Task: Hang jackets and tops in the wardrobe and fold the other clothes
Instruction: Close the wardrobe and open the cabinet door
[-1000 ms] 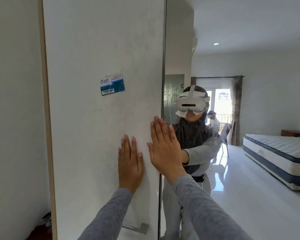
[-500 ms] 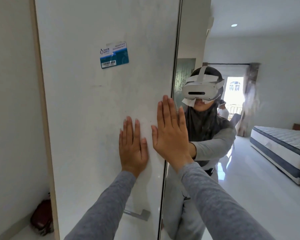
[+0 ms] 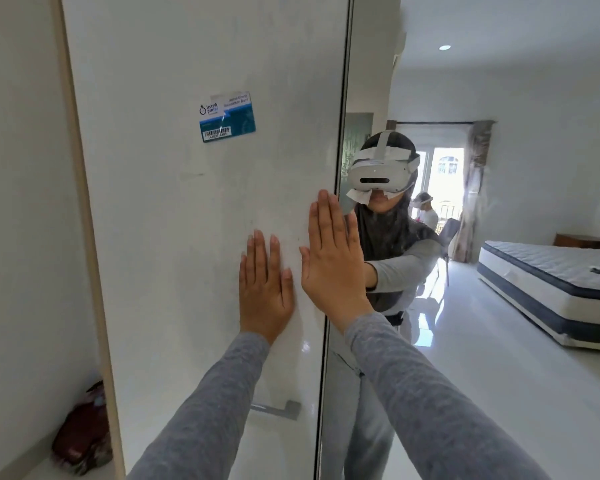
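Observation:
A white wardrobe door [image 3: 187, 220] fills the middle of the view, with a blue sticker [image 3: 227, 116] at head height and a metal handle [image 3: 278, 408] low down. My left hand [image 3: 264, 285] lies flat on the door, fingers straight. My right hand [image 3: 333, 265] presses flat at the door's right edge, next to a mirrored panel [image 3: 465, 237]. No clothes are in either hand.
The mirrored panel reflects a person with a headset, a bed [image 3: 551, 285] and a curtained window [image 3: 444, 174]. A dark red bag [image 3: 82, 434] lies on the floor at the lower left, beside the wall [image 3: 21, 202].
Both hands stay flat on the door. The view has shifted, so the door and its sticker sit further right and lower, and the red bag shows more fully.

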Available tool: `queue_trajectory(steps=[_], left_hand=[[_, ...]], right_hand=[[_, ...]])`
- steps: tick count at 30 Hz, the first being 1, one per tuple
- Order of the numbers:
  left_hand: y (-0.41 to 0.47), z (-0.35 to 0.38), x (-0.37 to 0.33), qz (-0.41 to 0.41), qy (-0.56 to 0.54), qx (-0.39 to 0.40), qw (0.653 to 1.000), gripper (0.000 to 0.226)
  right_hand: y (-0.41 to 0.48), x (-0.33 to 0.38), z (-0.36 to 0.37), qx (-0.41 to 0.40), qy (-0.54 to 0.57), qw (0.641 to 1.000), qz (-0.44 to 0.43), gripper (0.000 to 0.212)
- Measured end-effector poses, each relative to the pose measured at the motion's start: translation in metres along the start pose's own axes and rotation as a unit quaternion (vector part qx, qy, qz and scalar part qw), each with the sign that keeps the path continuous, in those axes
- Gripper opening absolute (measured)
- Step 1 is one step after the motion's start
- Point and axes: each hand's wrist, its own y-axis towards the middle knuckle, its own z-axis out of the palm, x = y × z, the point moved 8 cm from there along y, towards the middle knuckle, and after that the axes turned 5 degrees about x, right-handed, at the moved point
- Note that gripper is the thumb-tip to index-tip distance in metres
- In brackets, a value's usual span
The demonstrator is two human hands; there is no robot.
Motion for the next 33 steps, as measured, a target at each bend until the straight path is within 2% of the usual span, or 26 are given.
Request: queue_trajectory(steps=[5, 7, 10, 12, 14, 18, 21, 24, 27, 29, 31, 33], left_hand=[[0.0, -0.009, -0.003, 0.019, 0.0, 0.046, 0.999, 0.059], [-0.001, -0.016, -0.009, -0.001, -0.028, 0.055, 0.998, 0.06], [0.001, -0.022, -0.032, -0.091, -0.152, 0.052, 0.983, 0.058], [0.002, -0.024, -0.058, -0.115, -0.225, 0.033, 0.967, 0.055], [-0.001, -0.026, -0.091, -0.09, -0.27, 0.022, 0.958, 0.051], [-0.017, -0.017, -0.167, 0.009, -0.349, 0.02, 0.937, 0.044], [-0.028, -0.001, -0.219, 0.07, -0.364, 0.016, 0.929, 0.04], [-0.044, 0.012, -0.28, 0.121, -0.378, 0.021, 0.918, 0.039], [-0.064, 0.023, -0.344, 0.173, -0.374, 0.042, 0.91, 0.035], [-0.081, 0.039, -0.38, 0.181, -0.387, 0.062, 0.902, 0.033], [-0.101, 0.061, -0.413, 0.144, -0.414, 0.092, 0.894, 0.033], [-0.123, 0.078, -0.442, 0.109, -0.437, 0.127, 0.884, 0.034]], right_hand=[[-0.003, -0.004, -0.014, 0.065, -0.016, 0.998, -0.02, 0.068], [-0.014, -0.008, -0.021, 0.077, -0.001, 0.997, -0.023, 0.07], [-0.044, -0.019, -0.027, 0.082, 0.018, 0.996, -0.019, 0.068], [-0.068, -0.032, -0.028, 0.095, 0.028, 0.995, -0.019, 0.064], [-0.093, -0.055, -0.024, 0.13, 0.035, 0.991, -0.009, 0.064], [-0.141, -0.135, -0.035, 0.185, -0.015, 0.981, 0.053, 0.065], [-0.167, -0.2, -0.048, 0.236, -0.017, 0.965, 0.114, 0.074], [-0.186, -0.257, -0.068, 0.228, -0.022, 0.963, 0.144, 0.08], [-0.202, -0.301, -0.08, 0.2, -0.009, 0.97, 0.138, 0.078], [-0.218, -0.328, -0.085, 0.176, 0.009, 0.975, 0.133, 0.074], [-0.239, -0.362, -0.09, 0.154, 0.048, 0.976, 0.149, 0.069], [-0.26, -0.378, -0.093, 0.156, 0.092, 0.977, 0.114, 0.062]])
